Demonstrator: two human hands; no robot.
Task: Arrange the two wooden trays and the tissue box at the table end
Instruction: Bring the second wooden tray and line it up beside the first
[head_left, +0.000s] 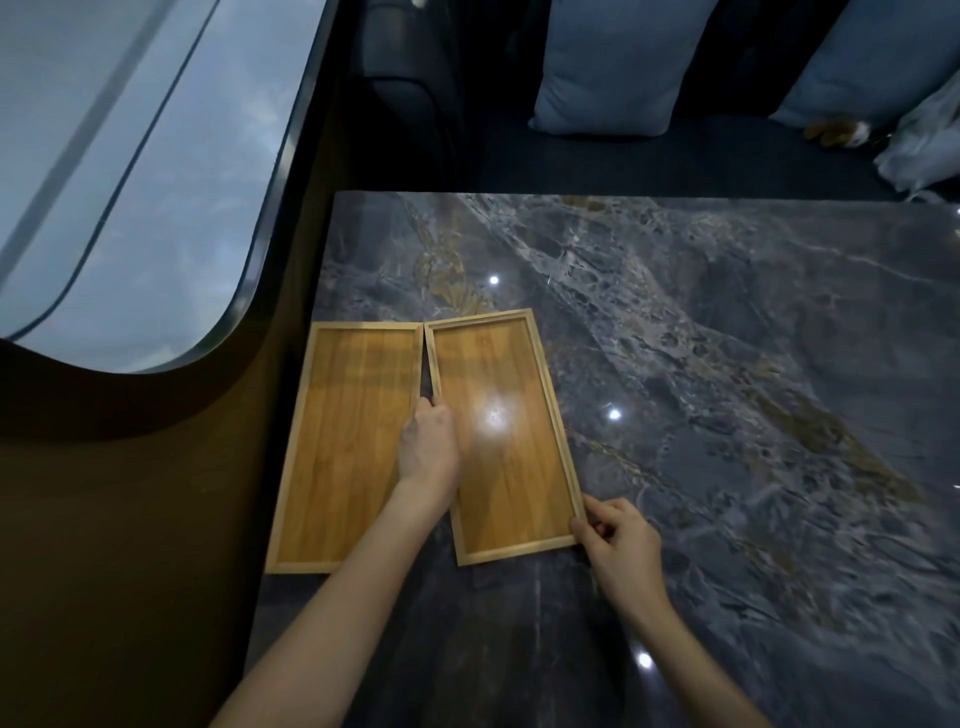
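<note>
Two flat wooden trays lie side by side at the left end of the dark marble table (727, 364). The left tray (343, 447) sits square along the table's left edge. The right tray (519, 467) is slightly tilted, touching the left one at the far corners with a narrow gap opening toward me. My left hand (428, 444) rests over the seam between them, fingers gripping the right tray's left rim. My right hand (618, 545) pinches the right tray's near right corner. No tissue box is in view.
A curved window (130, 171) and a brown wall panel (130, 519) run along the table's left side. Beyond the far edge is a dark seat with blue cushions (613, 67). Pale fabric (919, 145) lies at the far right.
</note>
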